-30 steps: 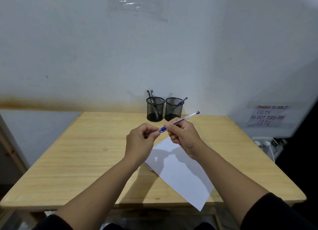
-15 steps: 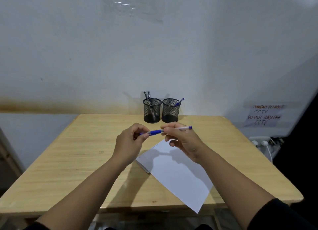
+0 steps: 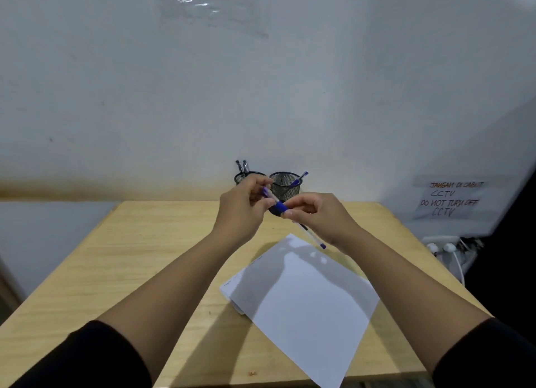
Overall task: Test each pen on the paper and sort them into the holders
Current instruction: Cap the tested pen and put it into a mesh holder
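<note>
Wooden table against white wall. Pen held mid-air above paper, pinched at both ends by left hand and right hand. Light, stiff, slick barrel; best gripped near blue grip. Holders behind.

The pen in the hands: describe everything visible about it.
The pen is a slim stick with a clear barrel, a blue grip section and a small blue end plug. It slants from upper left down to lower right, held in the air above the table and paper. The left hand pinches its upper end; the right hand pinches the blue grip. Its tip is hidden.
</note>
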{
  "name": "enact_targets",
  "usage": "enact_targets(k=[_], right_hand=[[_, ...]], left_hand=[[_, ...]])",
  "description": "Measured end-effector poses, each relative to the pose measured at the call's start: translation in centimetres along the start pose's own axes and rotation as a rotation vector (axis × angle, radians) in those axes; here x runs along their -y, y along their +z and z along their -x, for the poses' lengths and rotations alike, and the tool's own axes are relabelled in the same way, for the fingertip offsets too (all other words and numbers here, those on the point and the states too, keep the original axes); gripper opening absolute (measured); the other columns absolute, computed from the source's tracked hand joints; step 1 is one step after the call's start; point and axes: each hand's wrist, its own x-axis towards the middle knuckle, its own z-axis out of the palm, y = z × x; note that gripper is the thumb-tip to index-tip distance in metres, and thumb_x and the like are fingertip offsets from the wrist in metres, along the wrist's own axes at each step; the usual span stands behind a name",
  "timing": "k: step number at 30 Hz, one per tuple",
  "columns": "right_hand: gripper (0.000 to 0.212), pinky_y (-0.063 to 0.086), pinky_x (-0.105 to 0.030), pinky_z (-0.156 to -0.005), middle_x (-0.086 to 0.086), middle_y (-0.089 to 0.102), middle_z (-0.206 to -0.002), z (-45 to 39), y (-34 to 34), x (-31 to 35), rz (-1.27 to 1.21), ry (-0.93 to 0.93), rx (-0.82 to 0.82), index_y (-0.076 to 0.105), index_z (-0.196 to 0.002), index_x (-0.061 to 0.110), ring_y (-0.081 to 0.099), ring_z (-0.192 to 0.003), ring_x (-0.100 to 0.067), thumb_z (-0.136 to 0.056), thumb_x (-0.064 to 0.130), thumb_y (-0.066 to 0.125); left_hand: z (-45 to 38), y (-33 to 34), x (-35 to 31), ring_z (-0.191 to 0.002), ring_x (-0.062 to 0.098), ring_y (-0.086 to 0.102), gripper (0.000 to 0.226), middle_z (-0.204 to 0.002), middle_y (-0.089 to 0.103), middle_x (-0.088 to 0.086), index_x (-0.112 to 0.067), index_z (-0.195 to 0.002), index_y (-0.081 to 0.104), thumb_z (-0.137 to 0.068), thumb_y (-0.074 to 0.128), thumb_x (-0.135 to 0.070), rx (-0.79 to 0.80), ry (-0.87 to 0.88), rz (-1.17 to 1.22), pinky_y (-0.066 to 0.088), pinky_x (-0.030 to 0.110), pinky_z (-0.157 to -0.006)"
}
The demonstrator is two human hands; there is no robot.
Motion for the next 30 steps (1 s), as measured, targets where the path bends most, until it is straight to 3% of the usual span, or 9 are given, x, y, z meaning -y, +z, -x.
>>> enact_targets(k=[4, 7, 9, 12, 16, 20, 25, 30], right_hand=[[0.017, 0.044, -0.011, -0.066, 0.004, 0.069, -0.083, -2.0, -1.9, -1.3, 0.025, -0.012, -0.191, 0.068, -0.094, 0.023, 0.060, -0.074, -0.003, -0.081, 0.011, 0.068], [0.038, 0.045, -0.022, -0.072, 0.004, 0.068, -0.083, -3.8, -3.6, -2.5, -0.024, -0.023, -0.348, 0.058, -0.113, 0.032, 0.060, -0.080, -0.012, -0.082, 0.012, 0.066], [0.056, 0.048, -0.026, -0.079, 0.001, 0.069, -0.086, -5.2, -4.7, -3.2, -0.050, -0.028, -0.426, 0.046, -0.128, 0.039, 0.061, -0.080, -0.016, -0.084, 0.011, 0.065], [0.074, 0.051, -0.024, -0.076, 0.000, 0.068, -0.088, -7.3, -5.8, -4.0, -0.093, -0.013, -0.515, 0.028, -0.139, 0.047, 0.062, -0.074, -0.015, -0.085, 0.009, 0.063], [0.069, 0.054, -0.029, -0.082, -0.002, 0.069, -0.090, -10.0, -6.3, -5.0, -0.174, -0.020, -0.622, 0.035, -0.134, 0.045, 0.066, -0.078, -0.012, -0.085, 0.007, 0.063], [0.061, 0.049, -0.016, -0.075, -0.002, 0.071, -0.091, -12.4, -6.1, -6.1, -0.249, -0.001, -0.739, 0.040, -0.128, 0.043, 0.068, -0.082, -0.017, -0.084, 0.012, 0.066], [0.056, 0.044, -0.002, -0.061, -0.003, 0.071, -0.089, -14.3, -5.0, -7.6, -0.281, 0.036, -0.772, 0.041, -0.126, 0.041, 0.067, -0.078, -0.017, -0.084, 0.011, 0.065], [0.050, 0.050, -0.018, -0.076, -0.004, 0.072, -0.087, -15.2, -3.7, -8.8, -0.252, 0.066, -0.717, 0.045, -0.123, 0.036, 0.068, -0.077, -0.017, -0.084, 0.011, 0.064]], left_hand=[[-2.2, 2.9, 0.4, -0.081, 0.001, 0.058, 0.032, -0.093, 0.062, -0.007, -0.020, -0.115, 0.057, -0.083, 0.064, -0.021, -0.075, -0.116, 0.050, 0.040, 0.000, -0.071], [-3.8, 5.6, 1.9, -0.105, 0.015, 0.058, 0.043, -0.110, 0.063, 0.001, -0.014, -0.124, 0.053, -0.084, 0.063, -0.027, -0.101, -0.215, 0.017, 0.043, 0.024, -0.094], [-4.9, 7.5, 3.3, -0.116, 0.021, 0.054, 0.047, -0.120, 0.061, 0.005, -0.012, -0.126, 0.051, -0.084, 0.061, -0.031, -0.099, -0.267, -0.032, 0.041, 0.033, -0.101], [-6.5, 10.2, 5.1, -0.125, 0.028, 0.045, 0.055, -0.130, 0.055, 0.012, -0.008, -0.132, 0.044, -0.085, 0.058, -0.034, -0.084, -0.329, -0.110, 0.034, 0.039, -0.106], [-7.9, 13.0, 6.1, -0.140, 0.024, 0.025, 0.067, -0.148, 0.032, 0.013, -0.006, -0.142, 0.027, -0.088, 0.057, -0.030, -0.123, -0.360, -0.079, 0.018, 0.032, -0.113], [-9.0, 15.1, 6.9, -0.144, 0.020, 0.013, 0.076, -0.154, 0.019, 0.011, -0.006, -0.145, 0.013, -0.088, 0.058, -0.025, -0.198, -0.354, -0.047, 0.010, 0.025, -0.113], [-9.7, 16.8, 7.9, -0.143, 0.018, 0.015, 0.076, -0.153, 0.021, 0.009, -0.009, -0.145, 0.012, -0.087, 0.059, -0.024, -0.303, -0.344, 0.010, 0.011, 0.021, -0.111], [-10.2, 17.3, 8.6, -0.136, 0.020, 0.029, 0.069, -0.145, 0.035, 0.011, -0.011, -0.141, 0.024, -0.085, 0.062, -0.024, -0.390, -0.345, 0.039, 0.021, 0.021, -0.107]])
